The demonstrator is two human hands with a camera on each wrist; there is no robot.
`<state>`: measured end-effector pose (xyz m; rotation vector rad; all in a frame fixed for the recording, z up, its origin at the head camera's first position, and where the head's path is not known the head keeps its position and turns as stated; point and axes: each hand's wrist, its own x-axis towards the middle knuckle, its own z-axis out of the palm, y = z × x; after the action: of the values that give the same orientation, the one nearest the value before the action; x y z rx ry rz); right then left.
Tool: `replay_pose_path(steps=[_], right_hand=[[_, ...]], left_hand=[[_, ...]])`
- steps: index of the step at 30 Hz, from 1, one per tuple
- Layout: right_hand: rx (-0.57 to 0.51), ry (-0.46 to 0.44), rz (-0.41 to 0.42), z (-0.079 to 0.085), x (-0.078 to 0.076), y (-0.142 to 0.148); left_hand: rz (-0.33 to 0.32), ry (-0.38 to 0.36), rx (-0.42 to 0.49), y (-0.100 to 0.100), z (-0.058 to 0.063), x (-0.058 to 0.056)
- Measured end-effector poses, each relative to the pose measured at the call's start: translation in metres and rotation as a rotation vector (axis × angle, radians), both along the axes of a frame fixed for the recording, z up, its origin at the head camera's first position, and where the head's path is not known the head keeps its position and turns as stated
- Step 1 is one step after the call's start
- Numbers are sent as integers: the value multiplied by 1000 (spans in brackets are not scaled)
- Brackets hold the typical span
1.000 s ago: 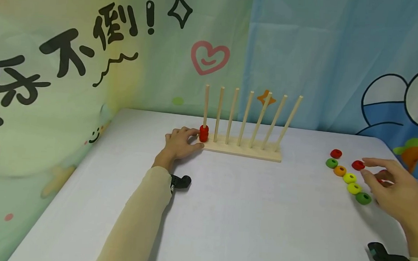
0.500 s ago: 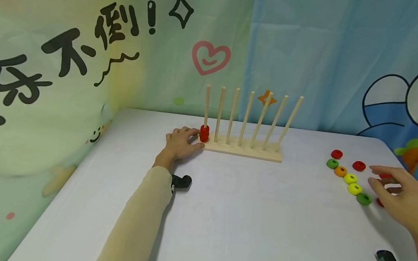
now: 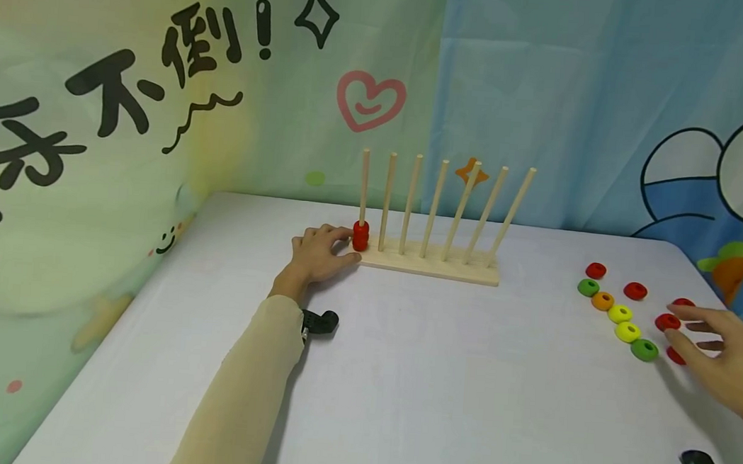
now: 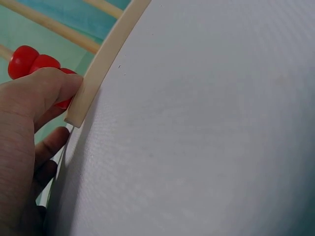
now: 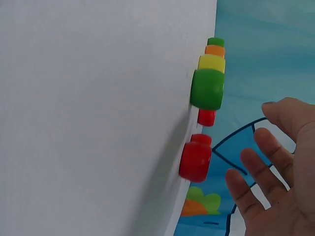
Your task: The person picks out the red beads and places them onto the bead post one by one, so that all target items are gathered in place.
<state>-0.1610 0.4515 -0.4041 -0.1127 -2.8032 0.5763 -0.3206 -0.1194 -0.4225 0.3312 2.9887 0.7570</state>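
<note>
My left hand (image 3: 324,254) grips the left end of a wooden peg stand (image 3: 429,267). In the left wrist view its thumb (image 4: 59,86) presses on the front edge of the base. Red beads (image 3: 360,236) are stacked at the foot of the leftmost peg; the other pegs carry no beads. On the right, my right hand (image 3: 722,353) hovers with fingers apart around a loose red bead (image 3: 667,322). The right wrist view shows this hand (image 5: 280,162) with nothing in it, apart from the red bead (image 5: 195,161) nearest the camera.
A slanting row of loose beads lies left of my right hand: a green bead (image 3: 588,287), an orange bead (image 3: 603,301), yellow beads (image 3: 628,332) and another green one. More red beads (image 3: 635,291) lie around them. A printed cloth (image 3: 515,77) hangs behind the white table (image 3: 464,380).
My right hand has moved right and slightly down, away from one red bead to another, and its fingers have spread. The left hand stays on the peg stand.
</note>
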Motion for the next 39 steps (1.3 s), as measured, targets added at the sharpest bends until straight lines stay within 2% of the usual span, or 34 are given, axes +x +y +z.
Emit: replay_pose_path(steps=[9,18,24,31,39], right_hand=[[-21,28,3,-6,11,23],[16,-172,47,-9,4,43],[14,-291,56,-18,4,41],[41,-321,48,-18,8,35],[20,-294,23,-36,2,51]], left_hand=[[-9,4,12,1,2,0],[2,6,-5,-3,0,0],[-1,10,0,-3,-2,1],[0,21,9,-2,-6,0],[-6,25,1,0,-2,-1]])
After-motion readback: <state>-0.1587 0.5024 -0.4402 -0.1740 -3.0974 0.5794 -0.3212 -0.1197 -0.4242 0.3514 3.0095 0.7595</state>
